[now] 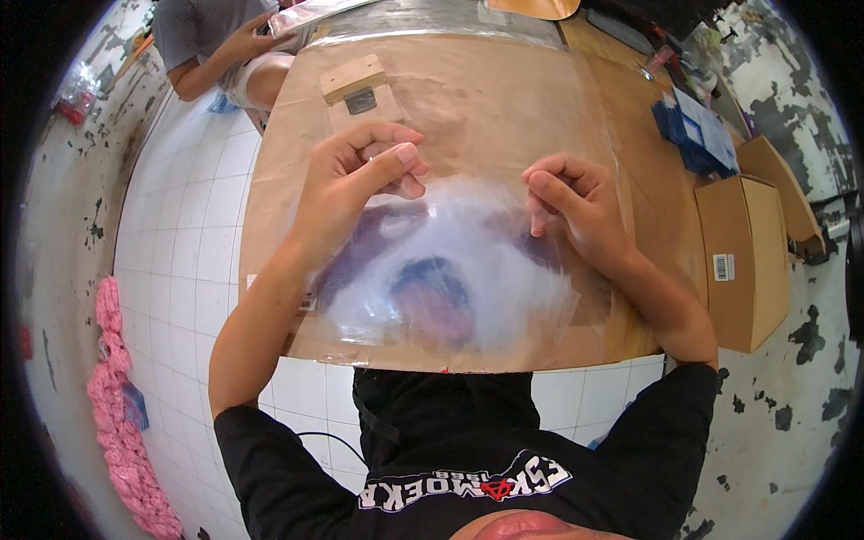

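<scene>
Over the far part of a glossy clear sheet [531, 306] is my left hand [364, 171], thumb against curled fingers. A tiny pale bit shows at its fingers, too small to name. My right hand [580, 202] hovers above the sheet's right side, its thumb and fingers also pinched together. What it grips, if anything, is hidden. The sheet lies on the brown-covered table [486, 99] and mirrors light and dark patches. Just beyond my left hand stands a small wooden block [353, 79] with a dark square piece on it.
At the right edge sits a cardboard box [729, 261], with a stack of blue packs [697, 135] behind it. Another person [211, 45] sits at the far left, handling a shiny flat packet [315, 13]. A pink braided bundle [121, 432] lies along the left wall.
</scene>
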Demonstrator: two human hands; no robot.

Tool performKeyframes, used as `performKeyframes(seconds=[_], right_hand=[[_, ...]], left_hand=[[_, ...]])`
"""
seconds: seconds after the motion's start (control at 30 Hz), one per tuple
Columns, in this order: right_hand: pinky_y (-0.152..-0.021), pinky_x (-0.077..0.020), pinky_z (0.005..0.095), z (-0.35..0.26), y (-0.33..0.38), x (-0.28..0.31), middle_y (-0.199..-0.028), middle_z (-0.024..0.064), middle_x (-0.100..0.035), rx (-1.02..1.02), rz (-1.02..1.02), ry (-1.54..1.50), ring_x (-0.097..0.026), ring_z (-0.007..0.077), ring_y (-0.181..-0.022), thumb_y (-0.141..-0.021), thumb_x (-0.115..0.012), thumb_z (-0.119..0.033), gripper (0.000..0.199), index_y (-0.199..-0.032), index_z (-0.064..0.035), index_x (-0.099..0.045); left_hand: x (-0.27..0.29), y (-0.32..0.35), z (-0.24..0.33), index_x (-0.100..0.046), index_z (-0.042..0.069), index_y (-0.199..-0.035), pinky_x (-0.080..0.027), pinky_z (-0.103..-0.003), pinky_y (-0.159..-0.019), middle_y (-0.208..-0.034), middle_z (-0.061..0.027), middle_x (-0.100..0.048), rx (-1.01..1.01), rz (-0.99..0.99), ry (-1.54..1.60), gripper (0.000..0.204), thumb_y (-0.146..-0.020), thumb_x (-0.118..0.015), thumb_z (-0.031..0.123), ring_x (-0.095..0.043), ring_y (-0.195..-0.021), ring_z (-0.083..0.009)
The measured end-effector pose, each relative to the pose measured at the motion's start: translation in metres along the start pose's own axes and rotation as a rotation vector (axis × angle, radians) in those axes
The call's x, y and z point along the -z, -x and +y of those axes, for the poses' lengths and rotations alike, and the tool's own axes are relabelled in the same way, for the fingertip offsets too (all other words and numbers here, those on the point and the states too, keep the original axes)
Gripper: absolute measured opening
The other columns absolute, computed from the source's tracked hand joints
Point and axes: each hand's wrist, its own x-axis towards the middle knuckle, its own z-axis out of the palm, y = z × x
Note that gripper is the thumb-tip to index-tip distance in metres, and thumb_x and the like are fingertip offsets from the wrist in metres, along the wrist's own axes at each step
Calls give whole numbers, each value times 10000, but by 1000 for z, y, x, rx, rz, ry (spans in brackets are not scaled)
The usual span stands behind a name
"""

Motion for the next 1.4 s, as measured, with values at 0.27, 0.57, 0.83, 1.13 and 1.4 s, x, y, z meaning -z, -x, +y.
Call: performKeyframes(seconds=[0.27, 0.57, 0.83, 1.13, 1.4], right_hand=[[-530, -462, 228, -3, 7, -11, -702, 43, -614, -31, -119, 73, -560, 83, -578, -918, -611, -66, 92, -907, 25, -616], [-537, -472, 232, -8, 10, -14, -709, 47, -616, 26, -82, 169, -564, 79, -590, -916, -597, -37, 68, -900, 26, -617], [-531, -468, 223, -7, 15, -5, -699, 37, -603, 87, 18, 109, -558, 77, -584, -923, -583, -51, 61, -913, 0, -617], [-528, -478, 225, -5, 10, 0, -714, 32, -602, 133, 1, 79, -564, 81, -594, -924, -586, -53, 57, -915, -2, -610], [-545, -489, 221, -8, 15, -3, -722, 33, -605, 127, -63, 110, -569, 80, -606, -920, -596, -45, 52, -912, 2, -617]], left_hand=[[5, 6, 16, -656, -22, -915, -502, -225, -612, -785, -50, -654, 131, -188, -232, 205, -906, -657, 183, -607, -662, -96], [1, 11, 4, -649, -8, -794, -468, -223, -584, -703, -45, -633, -4, -116, -165, 179, -891, -670, 141, -581, -637, -91], [14, 5, 18, -626, 31, -749, -427, -224, -563, -640, -14, -574, -104, 129, -74, 227, -917, -626, 184, -517, -586, -78], [19, 5, 24, -631, 22, -832, -418, -229, -590, -714, -14, -589, -324, 22, -552, 211, -916, -629, 215, -530, -648, -80], [-1, 2, 19, -626, -14, -861, -462, -268, -717, -818, -71, -638, -518, -123, -655, 126, -874, -655, 107, -582, -763, -137]])
